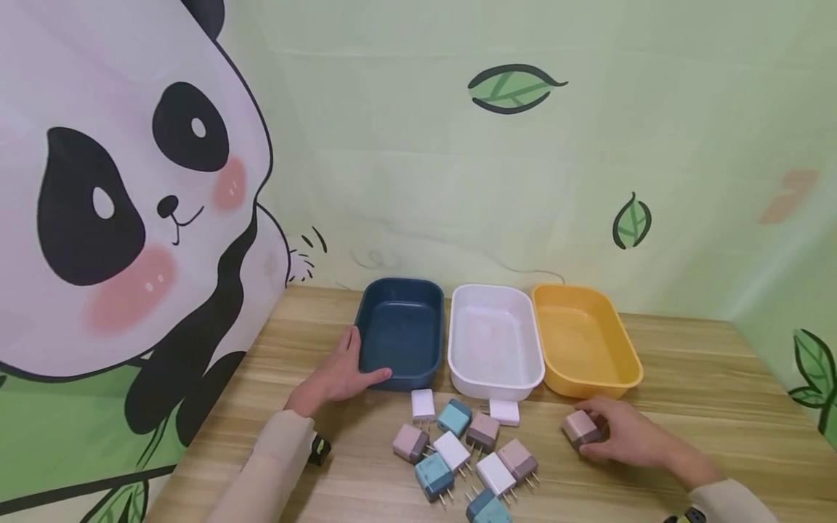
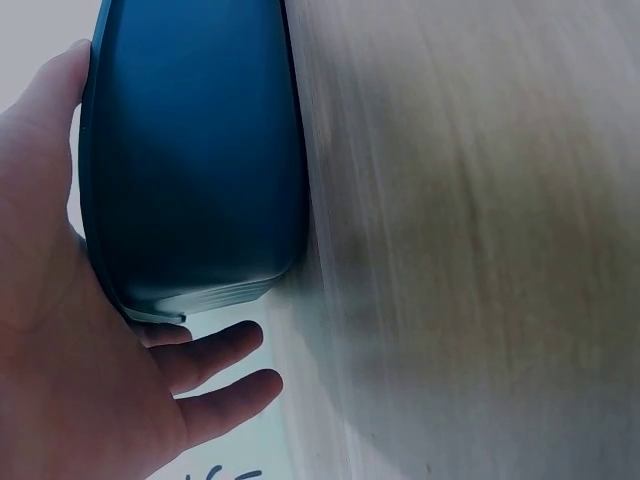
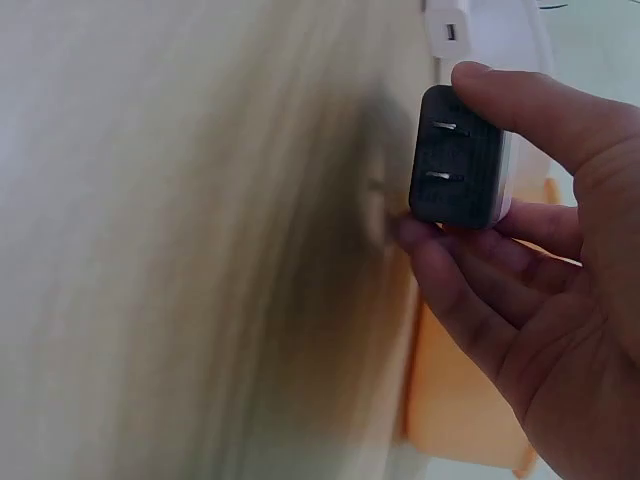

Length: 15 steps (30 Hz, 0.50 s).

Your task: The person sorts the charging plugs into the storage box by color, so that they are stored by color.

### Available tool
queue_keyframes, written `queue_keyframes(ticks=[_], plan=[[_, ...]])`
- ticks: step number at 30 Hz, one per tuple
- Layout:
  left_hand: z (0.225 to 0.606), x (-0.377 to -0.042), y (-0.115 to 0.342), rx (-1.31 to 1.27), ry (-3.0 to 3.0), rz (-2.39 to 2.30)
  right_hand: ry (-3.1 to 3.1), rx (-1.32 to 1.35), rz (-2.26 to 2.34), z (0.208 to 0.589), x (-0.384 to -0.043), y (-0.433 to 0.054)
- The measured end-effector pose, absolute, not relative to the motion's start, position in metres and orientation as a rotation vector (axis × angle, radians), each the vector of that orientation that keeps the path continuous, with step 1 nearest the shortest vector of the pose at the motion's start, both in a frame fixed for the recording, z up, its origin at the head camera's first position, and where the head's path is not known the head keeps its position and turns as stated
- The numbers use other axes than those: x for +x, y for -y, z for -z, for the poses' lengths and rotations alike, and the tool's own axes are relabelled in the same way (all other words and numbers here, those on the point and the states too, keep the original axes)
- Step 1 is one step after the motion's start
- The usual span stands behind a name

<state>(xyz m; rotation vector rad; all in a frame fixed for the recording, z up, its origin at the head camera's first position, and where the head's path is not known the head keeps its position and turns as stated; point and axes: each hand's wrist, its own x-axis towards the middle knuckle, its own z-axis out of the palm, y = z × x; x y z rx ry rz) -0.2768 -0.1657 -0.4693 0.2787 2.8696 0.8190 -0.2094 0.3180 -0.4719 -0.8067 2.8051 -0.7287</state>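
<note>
Pinch softly: left hand spread on the dark-blue plastic tub, right hand, right of it, pinching a boxy pink-and-grey plastic plug.

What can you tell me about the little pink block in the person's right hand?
The pink block is a small, boxy plug with rounded edges, apparently plastic, with a dark grey end. The right wrist view shows two flat metal prongs on that end. The right hand pinches it between thumb and fingers. It is in front of the yellow tray, outside it; whether it touches the table is unclear.
</note>
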Motion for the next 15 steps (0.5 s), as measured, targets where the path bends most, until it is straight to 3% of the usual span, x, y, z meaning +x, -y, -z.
queue_keyframes(ticks=[15], plan=[[0.467,-0.275,0.165,0.285,-2.874,-0.820,-2.824,-0.997,0.802,0.446,-0.202,-0.287]])
